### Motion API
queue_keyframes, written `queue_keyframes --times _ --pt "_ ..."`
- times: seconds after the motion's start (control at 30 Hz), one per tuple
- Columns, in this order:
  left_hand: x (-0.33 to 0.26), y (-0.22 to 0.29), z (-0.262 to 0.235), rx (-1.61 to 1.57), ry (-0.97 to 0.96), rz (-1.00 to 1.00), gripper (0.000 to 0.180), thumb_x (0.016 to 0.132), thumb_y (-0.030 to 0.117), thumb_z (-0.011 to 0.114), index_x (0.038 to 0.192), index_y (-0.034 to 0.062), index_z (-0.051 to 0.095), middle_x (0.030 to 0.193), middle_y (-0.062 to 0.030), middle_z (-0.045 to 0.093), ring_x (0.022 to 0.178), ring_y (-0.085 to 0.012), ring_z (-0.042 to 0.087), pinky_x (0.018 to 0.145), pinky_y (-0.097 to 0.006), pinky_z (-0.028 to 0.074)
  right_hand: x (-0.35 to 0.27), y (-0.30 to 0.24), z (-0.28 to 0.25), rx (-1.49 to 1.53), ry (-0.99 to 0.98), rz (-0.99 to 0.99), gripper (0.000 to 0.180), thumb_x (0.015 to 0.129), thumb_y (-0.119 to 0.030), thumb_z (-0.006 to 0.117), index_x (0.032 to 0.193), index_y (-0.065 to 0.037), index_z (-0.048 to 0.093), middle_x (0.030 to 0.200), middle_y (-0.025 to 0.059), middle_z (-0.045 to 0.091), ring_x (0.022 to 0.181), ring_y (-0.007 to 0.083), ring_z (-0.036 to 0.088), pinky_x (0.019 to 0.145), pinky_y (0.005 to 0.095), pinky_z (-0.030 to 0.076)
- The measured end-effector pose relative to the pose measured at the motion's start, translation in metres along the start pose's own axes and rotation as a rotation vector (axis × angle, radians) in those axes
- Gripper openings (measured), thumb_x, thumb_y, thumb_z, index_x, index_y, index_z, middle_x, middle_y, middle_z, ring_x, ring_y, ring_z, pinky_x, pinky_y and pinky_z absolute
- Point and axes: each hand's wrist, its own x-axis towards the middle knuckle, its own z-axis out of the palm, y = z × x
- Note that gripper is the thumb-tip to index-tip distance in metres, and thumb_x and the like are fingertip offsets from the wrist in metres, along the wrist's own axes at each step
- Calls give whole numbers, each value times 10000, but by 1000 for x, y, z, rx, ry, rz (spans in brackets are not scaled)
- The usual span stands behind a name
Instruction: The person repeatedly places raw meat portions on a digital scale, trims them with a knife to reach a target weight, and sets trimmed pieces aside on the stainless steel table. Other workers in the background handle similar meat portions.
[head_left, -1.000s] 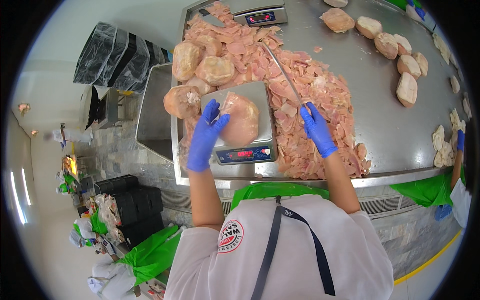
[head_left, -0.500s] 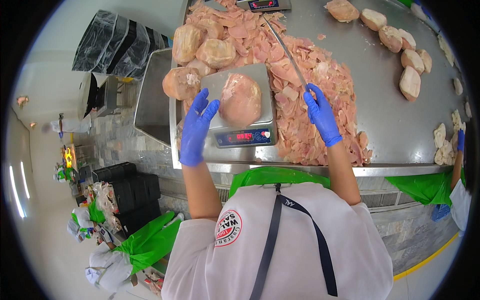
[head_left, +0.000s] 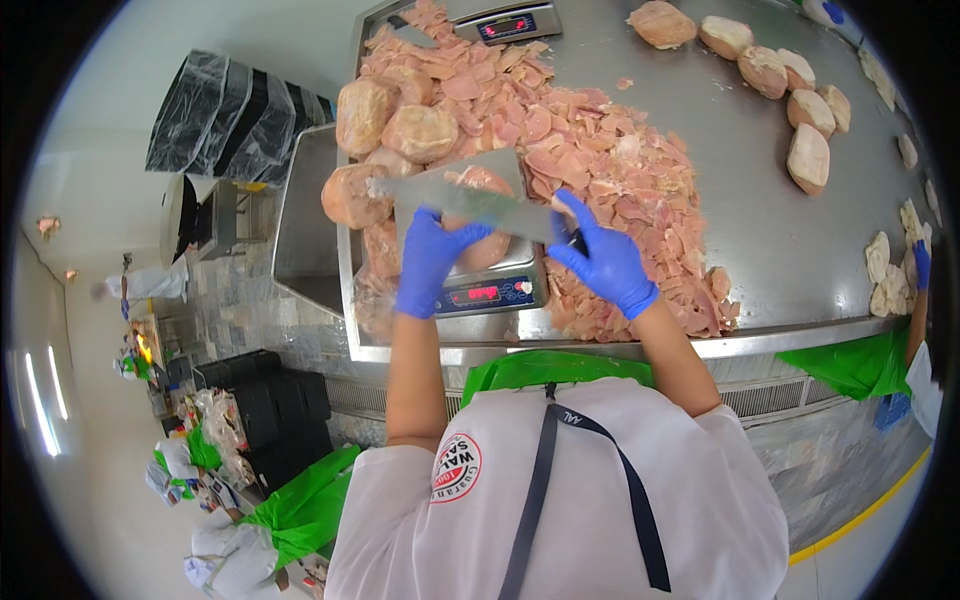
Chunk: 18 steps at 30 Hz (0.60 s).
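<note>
My right hand [head_left: 603,262] grips a knife [head_left: 485,207] by its dark handle. The broad blade, smeared by motion, lies flat to the left across a rounded pink lump of meat [head_left: 485,252]. That lump rests on the steel pan of a digital scale [head_left: 490,296] with a lit red display, and the blade covers its middle. My left hand [head_left: 432,262] is at the lump's left side with thumb and fingers apart. Its fingertips meet the blade's lower edge; whether they touch the metal I cannot tell. Both hands wear blue gloves.
Thin pink meat slices [head_left: 630,200] heap around the scale on the steel table [head_left: 720,150]. Whole lumps [head_left: 420,133] crowd its left; several more [head_left: 808,158] lie far right. Behind stand a second scale [head_left: 507,25] and another knife [head_left: 410,32]. A steel bin [head_left: 300,230] adjoins the left edge.
The knife has swung from pointing away, over the slices, to lying leftward across the lump. My right hand came left and nearer; my left hand shifted right toward the lump.
</note>
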Motion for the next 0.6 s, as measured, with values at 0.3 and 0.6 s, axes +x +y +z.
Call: queue_keyframes --times 0.3,0.6 --pt "1 38 0 83 -156 46 736 768 100 848 1422 43 515 1197 -82 650 1050 -169 618 935 -314 514 13 7 9 -162 54 -118 857 905 -653 565 1540 -132 320 691 155 670 587 348 657 526 457 504" --pt "6 41 -7 194 -237 89 841 676 217 922 1399 42 529 1295 -92 592 1156 -216 593 1004 -363 483 44 -17 3 -153 -4 -178 819 895 -648 581 1501 -137 376 705 149 667 604 346 660 538 453 506"
